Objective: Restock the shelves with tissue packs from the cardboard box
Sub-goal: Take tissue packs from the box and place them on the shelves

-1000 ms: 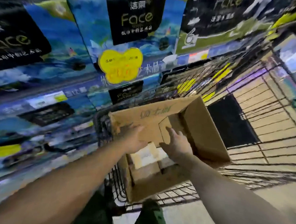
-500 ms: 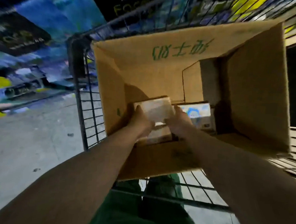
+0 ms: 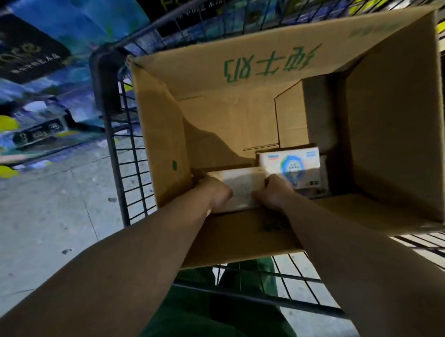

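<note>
An open cardboard box (image 3: 388, 130) with green lettering sits in a wire cart. Both my arms reach down into it. My left hand (image 3: 216, 193) grips the left end of a pale tissue pack (image 3: 242, 186) near the box's bottom. On the same pack's right end, my right hand (image 3: 274, 194) has its fingers curled round the edge. To the right lies another tissue pack (image 3: 291, 163) with a blue and green print, flat on the box floor. The undersides of the packs are hidden.
The black wire cart (image 3: 120, 127) surrounds the box, its corner post at the upper left. Shelves with blue tissue packaging (image 3: 41, 55) run along the left and top. Grey floor (image 3: 38, 223) lies at the left. My green trousers (image 3: 208, 317) show below the cart.
My view has dropped from the shelves into the box. Both hands went down from the box's rim and took hold of the pale tissue pack.
</note>
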`<state>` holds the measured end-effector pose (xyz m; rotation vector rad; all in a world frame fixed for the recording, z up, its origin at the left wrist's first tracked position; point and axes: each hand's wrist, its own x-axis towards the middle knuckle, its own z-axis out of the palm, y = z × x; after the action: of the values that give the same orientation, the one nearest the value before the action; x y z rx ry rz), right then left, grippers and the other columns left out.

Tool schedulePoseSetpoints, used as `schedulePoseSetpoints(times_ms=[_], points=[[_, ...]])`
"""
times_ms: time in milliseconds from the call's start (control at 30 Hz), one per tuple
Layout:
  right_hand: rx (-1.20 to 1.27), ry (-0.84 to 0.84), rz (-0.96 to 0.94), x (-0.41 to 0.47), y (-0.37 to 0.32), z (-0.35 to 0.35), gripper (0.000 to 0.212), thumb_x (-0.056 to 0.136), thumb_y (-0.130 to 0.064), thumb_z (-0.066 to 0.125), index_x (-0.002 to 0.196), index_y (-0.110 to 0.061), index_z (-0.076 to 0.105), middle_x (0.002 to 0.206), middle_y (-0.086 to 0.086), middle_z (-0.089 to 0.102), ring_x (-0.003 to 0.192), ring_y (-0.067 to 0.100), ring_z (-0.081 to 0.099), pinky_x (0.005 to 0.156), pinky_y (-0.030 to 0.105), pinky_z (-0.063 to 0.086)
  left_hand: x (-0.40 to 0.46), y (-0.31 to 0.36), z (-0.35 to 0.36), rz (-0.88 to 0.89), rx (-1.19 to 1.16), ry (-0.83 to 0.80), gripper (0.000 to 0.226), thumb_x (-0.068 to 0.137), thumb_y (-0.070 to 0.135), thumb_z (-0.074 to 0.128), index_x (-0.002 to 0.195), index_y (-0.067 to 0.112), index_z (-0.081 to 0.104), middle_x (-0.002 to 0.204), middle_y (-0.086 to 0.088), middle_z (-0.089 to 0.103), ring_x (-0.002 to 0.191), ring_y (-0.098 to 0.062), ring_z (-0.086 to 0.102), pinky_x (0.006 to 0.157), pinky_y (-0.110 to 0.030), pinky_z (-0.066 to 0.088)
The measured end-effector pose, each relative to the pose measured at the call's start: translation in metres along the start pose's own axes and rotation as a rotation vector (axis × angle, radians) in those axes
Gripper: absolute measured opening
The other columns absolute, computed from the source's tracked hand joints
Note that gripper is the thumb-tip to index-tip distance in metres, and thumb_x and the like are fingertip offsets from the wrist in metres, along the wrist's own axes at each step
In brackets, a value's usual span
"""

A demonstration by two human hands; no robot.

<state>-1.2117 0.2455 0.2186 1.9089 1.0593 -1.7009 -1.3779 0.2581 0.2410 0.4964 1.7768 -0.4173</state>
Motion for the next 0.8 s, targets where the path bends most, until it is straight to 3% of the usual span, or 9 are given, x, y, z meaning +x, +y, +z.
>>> schedulePoseSetpoints(times_ms=[100,200,267,367,467,533,667,800], points=[[-0.018,-0.023,0.004,0.006,0.001,-0.001,0.041,0.086,-0.039,0.062,0.117,-0.017,0.048,0.113,0.005,0.051,0.101,0.022,0.051,0.095,0.043,0.043,0.006,-0.004,0.003,-0.033,-0.115,-0.019,0.060,0.091,0.021,0.061,0.144,0.015,0.035,0.130,-0.010,0.053,0.110,-0.025,0.053,0.085,-0.036,0.047],[-0.117,-0.044,-0.072,0.010,0.001,0.000,0.040,0.086,-0.044,0.060,0.117,-0.021,0.046,0.111,0.001,0.049,0.102,0.020,0.049,0.089,0.040,0.040,0.017,-0.011,0.008,-0.049,-0.213,0.004,0.074,0.087,0.021,0.063,0.151,0.017,0.024,0.140,-0.009,0.047,0.120,-0.029,0.051,0.096,-0.040,0.048],[-0.169,-0.078,-0.176,0.012,-0.003,0.004,0.027,0.089,-0.037,0.060,0.111,-0.022,0.051,0.105,-0.001,0.054,0.092,0.013,0.051,0.080,0.034,0.039,0.021,-0.016,0.010,-0.058,-0.286,0.021,0.065,0.087,0.016,0.063,0.145,0.009,0.034,0.137,-0.010,0.050,0.121,-0.030,0.052,0.097,-0.037,0.046],[-0.132,-0.072,-0.245,0.014,-0.006,0.008,0.013,0.091,-0.026,0.058,0.103,-0.022,0.054,0.096,-0.003,0.058,0.088,0.012,0.055,0.073,0.028,0.039,0.019,-0.016,0.009,-0.062,-0.330,-0.006,0.049,0.089,0.004,0.061,0.136,0.005,0.048,0.131,-0.013,0.057,0.117,-0.028,0.055,0.085,-0.032,0.047],[0.086,-0.024,-0.199,0.011,-0.006,0.002,0.025,0.089,-0.027,0.061,0.111,-0.022,0.050,0.094,-0.006,0.056,0.088,0.010,0.056,0.069,0.027,0.042,0.016,-0.013,0.007,-0.021,-0.316,-0.027,0.051,0.087,0.001,0.063,0.135,0.009,0.048,0.132,-0.011,0.055,0.118,-0.027,0.053,0.082,-0.032,0.045],[0.149,-0.002,-0.176,0.007,-0.006,-0.002,0.032,0.090,-0.032,0.061,0.114,-0.022,0.043,0.094,-0.007,0.052,0.085,0.009,0.052,0.065,0.026,0.041,0.011,-0.011,0.005,0.035,-0.307,0.001,0.063,0.085,0.008,0.069,0.140,0.013,0.039,0.135,-0.010,0.050,0.121,-0.029,0.050,0.089,-0.037,0.045],[0.265,0.185,-0.138,-0.006,-0.003,-0.004,0.052,0.089,-0.032,0.064,0.130,-0.010,0.041,0.118,0.006,0.056,0.099,0.021,0.055,0.079,0.031,0.047,-0.001,-0.001,-0.005,0.192,-0.318,0.031,0.074,0.085,0.019,0.070,0.146,0.022,0.028,0.139,-0.005,0.045,0.125,-0.029,0.045,0.103,-0.045,0.040],[0.435,0.288,-0.174,-0.031,-0.002,-0.017,0.058,0.092,-0.034,0.062,0.138,-0.013,0.034,0.111,-0.002,0.047,0.096,0.014,0.045,0.051,0.017,0.035,-0.025,0.012,-0.015,0.382,-0.295,0.035,0.076,0.088,0.024,0.067,0.150,0.029,0.023,0.145,0.000,0.043,0.131,-0.026,0.042,0.105,-0.041,0.039]])
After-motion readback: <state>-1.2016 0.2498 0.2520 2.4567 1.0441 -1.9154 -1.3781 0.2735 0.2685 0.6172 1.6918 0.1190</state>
